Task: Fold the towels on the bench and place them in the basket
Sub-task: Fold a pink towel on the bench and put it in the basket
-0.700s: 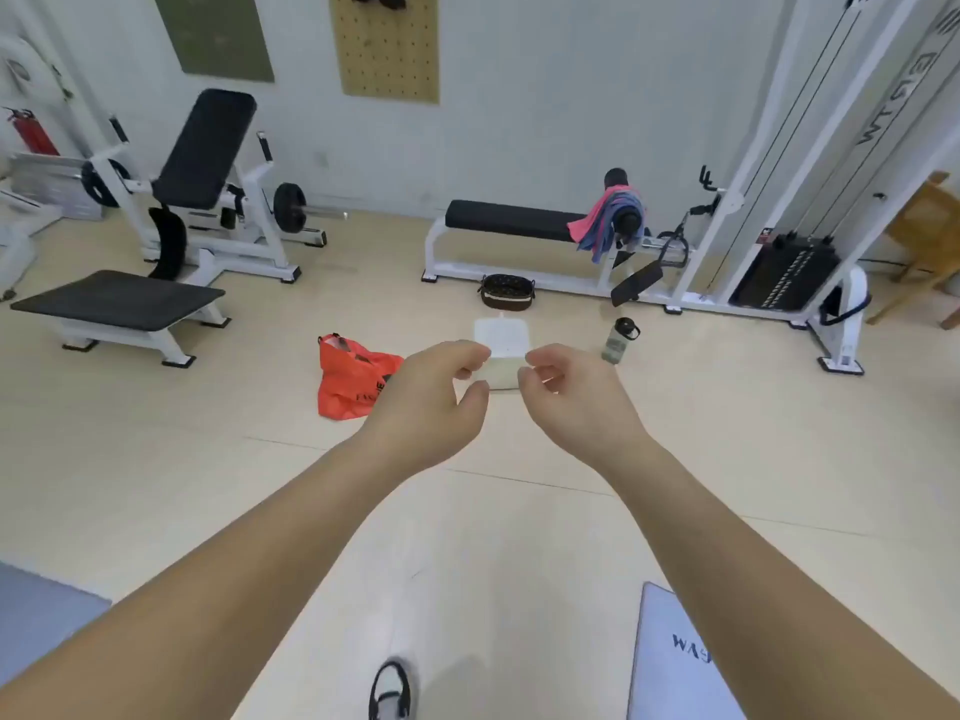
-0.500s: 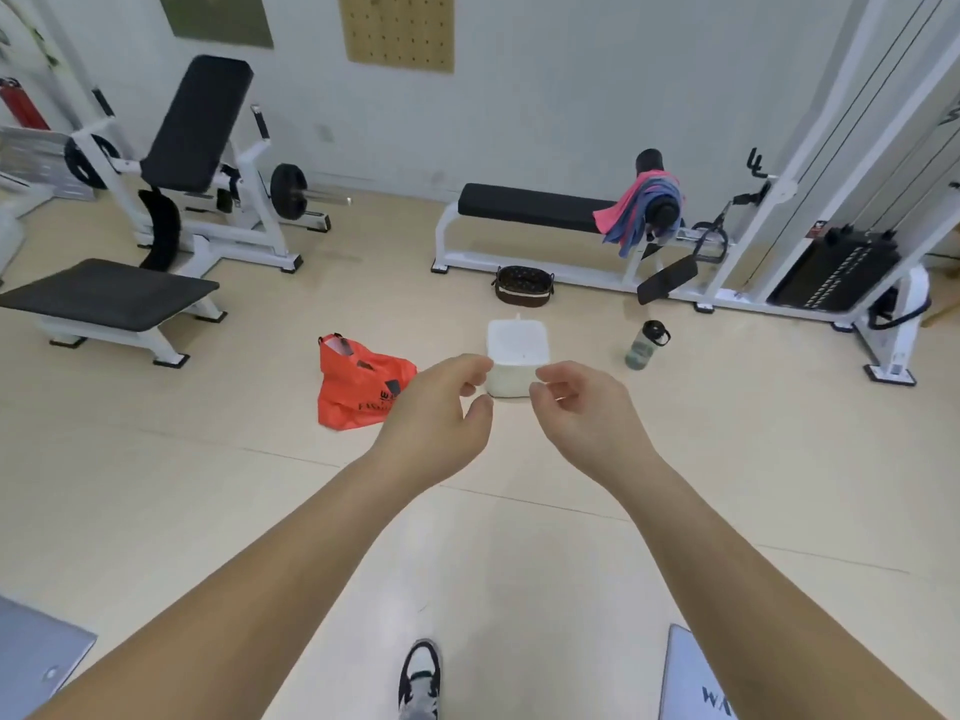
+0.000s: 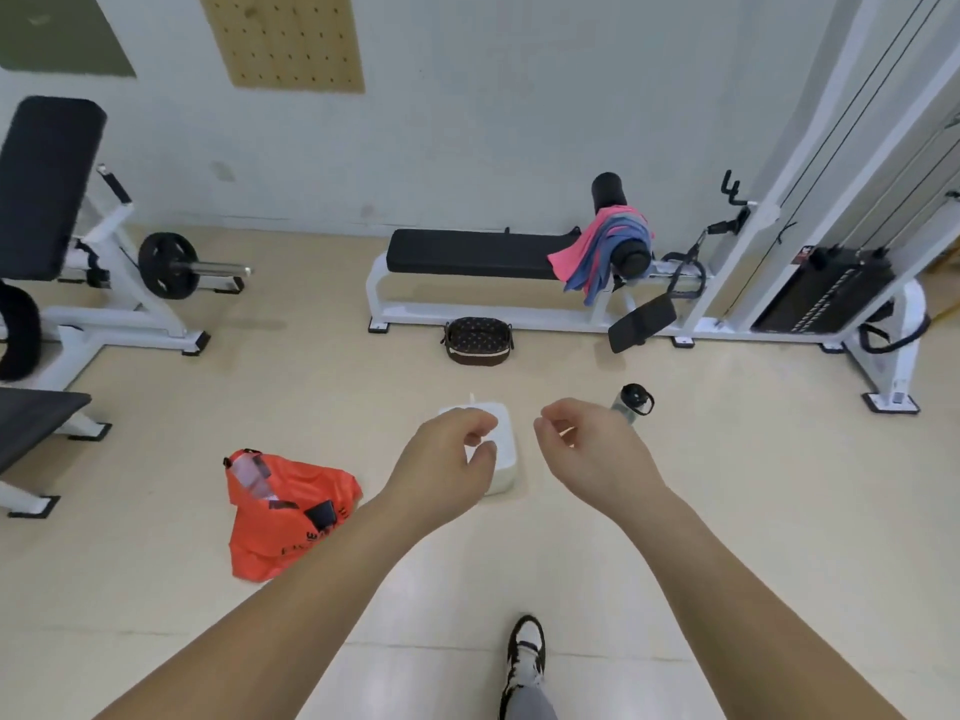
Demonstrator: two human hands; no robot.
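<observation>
Pink and blue towels (image 3: pixel 602 252) hang in a bunch over the padded roller at the right end of the black flat bench (image 3: pixel 467 252) by the far wall. A dark brown patterned basket (image 3: pixel 478 340) sits on the floor just in front of that bench. My left hand (image 3: pixel 447 459) and my right hand (image 3: pixel 587 449) are held out in front of me, well short of the bench. Both have curled fingers and hold nothing. A gap separates the two hands.
A white box (image 3: pixel 506 454) lies on the floor below my left hand. A water bottle (image 3: pixel 634 402) stands to its right, an orange bag (image 3: pixel 280 511) to its left. A barbell bench (image 3: pixel 78 252) stands left, a cable machine (image 3: pixel 831 283) right. My shoe (image 3: pixel 527 652) shows below.
I have moved closer to the bench and the view has tipped down. My hands, close together before, have drawn apart.
</observation>
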